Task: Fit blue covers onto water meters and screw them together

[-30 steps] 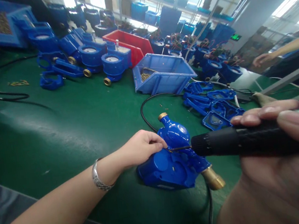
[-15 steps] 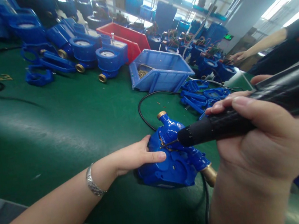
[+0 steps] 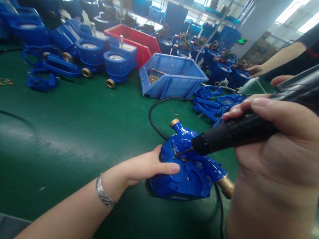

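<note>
**Driver Tip Set Against a Blue Meter on the Green Desk**

At the far left, on the green-matted desk (image 3: 62, 140), a row of round blue water meters with brass couplings (image 3: 92, 52) stood well back from the person. Nearer, a forearm with a silver link bracelet (image 3: 102, 191) reached in from the lower left. The left hand (image 3: 145, 168) lay flat against the near left side of a glossy blue metal water meter with brass end fittings (image 3: 184, 173). Its fingers (image 3: 168, 168) were stretched out and uncurled, pressing on the casing rather than wrapped round it. That water meter rested on the desk just in front of the person, roughly at the centre.

Behind it sat a red plastic bin (image 3: 134, 40). To the right of that was a pale blue plastic bin (image 3: 171, 76) with small brass parts inside. A thin black cable (image 3: 154, 114) looped between the bin and the water meter.

The metal tip of a black electric screwdriver (image 3: 237, 132) touched the top of the water meter. Beyond it lay a heap of flat blue plastic covers (image 3: 218, 102). The right hand (image 3: 287, 149) was closed firmly round the screwdriver barrel. At the far right, a co-worker's bare forearm (image 3: 278, 60) stretched over the desk.
</note>
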`<state>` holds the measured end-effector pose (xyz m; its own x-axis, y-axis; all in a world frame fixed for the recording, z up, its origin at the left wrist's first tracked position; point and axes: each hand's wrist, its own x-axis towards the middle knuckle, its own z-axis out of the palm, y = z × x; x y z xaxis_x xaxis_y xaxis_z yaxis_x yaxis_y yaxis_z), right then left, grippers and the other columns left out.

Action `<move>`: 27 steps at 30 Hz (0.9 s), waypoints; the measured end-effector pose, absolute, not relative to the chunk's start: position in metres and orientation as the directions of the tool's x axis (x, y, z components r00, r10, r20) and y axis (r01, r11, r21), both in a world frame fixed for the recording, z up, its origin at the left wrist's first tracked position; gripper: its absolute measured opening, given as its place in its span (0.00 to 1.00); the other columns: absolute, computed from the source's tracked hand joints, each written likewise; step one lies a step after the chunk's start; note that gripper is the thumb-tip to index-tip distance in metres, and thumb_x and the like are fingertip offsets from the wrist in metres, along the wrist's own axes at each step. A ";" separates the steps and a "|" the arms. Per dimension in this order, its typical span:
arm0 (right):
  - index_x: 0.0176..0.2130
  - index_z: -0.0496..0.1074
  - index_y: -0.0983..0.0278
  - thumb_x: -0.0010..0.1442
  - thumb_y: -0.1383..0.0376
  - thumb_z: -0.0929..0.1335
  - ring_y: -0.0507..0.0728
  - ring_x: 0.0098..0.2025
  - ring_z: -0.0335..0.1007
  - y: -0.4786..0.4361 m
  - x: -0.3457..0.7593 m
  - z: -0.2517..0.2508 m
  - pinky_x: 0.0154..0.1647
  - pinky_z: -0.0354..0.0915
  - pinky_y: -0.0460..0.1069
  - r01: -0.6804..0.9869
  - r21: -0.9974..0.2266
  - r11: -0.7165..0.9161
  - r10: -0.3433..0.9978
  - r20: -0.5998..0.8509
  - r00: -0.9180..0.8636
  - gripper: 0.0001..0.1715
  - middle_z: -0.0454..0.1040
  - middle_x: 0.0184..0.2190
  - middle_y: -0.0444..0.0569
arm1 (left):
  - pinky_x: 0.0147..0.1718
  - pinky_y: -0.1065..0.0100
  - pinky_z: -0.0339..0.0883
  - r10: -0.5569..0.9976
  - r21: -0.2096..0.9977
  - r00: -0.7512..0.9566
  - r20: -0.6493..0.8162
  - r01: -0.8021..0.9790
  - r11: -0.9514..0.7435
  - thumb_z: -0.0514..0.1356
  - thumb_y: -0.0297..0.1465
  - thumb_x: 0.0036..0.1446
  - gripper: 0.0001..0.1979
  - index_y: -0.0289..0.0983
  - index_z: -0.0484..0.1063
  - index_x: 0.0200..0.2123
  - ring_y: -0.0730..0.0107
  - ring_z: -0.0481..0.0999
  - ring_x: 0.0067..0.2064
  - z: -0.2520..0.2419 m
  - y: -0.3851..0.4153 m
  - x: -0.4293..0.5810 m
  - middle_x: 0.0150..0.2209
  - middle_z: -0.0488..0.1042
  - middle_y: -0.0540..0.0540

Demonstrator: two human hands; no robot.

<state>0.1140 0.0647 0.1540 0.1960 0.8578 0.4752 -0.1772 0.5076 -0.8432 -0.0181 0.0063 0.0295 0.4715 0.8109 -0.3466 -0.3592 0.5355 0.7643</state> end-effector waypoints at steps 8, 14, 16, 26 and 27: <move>0.33 0.66 0.67 0.41 0.78 0.69 0.53 0.17 0.68 0.064 0.107 0.152 0.20 0.66 0.48 -0.166 -0.861 0.481 0.876 0.475 0.080 0.17 0.70 0.16 0.38 | 0.55 0.50 0.60 0.804 0.727 0.481 -0.349 -0.403 0.556 0.70 0.36 0.41 0.45 0.34 0.54 0.60 0.49 0.67 0.57 0.029 0.006 -0.017 0.58 0.65 0.31; 0.30 0.64 0.64 0.40 0.75 0.70 0.52 0.18 0.68 0.065 0.104 0.138 0.23 0.67 0.47 -0.135 -0.920 0.369 0.929 0.360 0.089 0.16 0.70 0.17 0.37 | 0.53 0.50 0.62 0.821 0.693 0.421 -0.387 -0.454 0.560 0.71 0.35 0.38 0.47 0.33 0.52 0.59 0.46 0.68 0.56 0.031 0.003 -0.008 0.57 0.66 0.30; 0.28 0.62 0.63 0.40 0.74 0.69 0.51 0.19 0.68 0.064 0.104 0.130 0.24 0.68 0.48 -0.145 -0.935 0.323 0.945 0.312 0.096 0.14 0.70 0.18 0.37 | 0.52 0.50 0.63 0.837 0.709 0.360 -0.413 -0.450 0.543 0.71 0.34 0.37 0.46 0.33 0.52 0.58 0.46 0.68 0.55 0.031 0.001 -0.003 0.56 0.67 0.30; 0.32 0.65 0.64 0.42 0.75 0.68 0.49 0.18 0.66 0.058 0.101 0.110 0.30 0.70 0.51 -0.165 -0.919 0.358 0.929 0.334 0.158 0.14 0.69 0.18 0.35 | 0.49 0.50 0.65 0.869 0.749 0.230 -0.439 -0.441 0.495 0.67 0.32 0.35 0.42 0.32 0.56 0.55 0.45 0.70 0.53 0.031 -0.001 0.007 0.53 0.69 0.32; 0.32 0.65 0.64 0.42 0.75 0.68 0.49 0.18 0.66 0.058 0.101 0.109 0.30 0.70 0.51 -0.165 -0.919 0.359 0.929 0.334 0.158 0.14 0.69 0.18 0.35 | 0.49 0.50 0.65 0.866 0.751 0.223 -0.448 -0.432 0.500 0.67 0.32 0.35 0.42 0.32 0.56 0.55 0.45 0.70 0.52 0.031 -0.001 0.007 0.52 0.69 0.33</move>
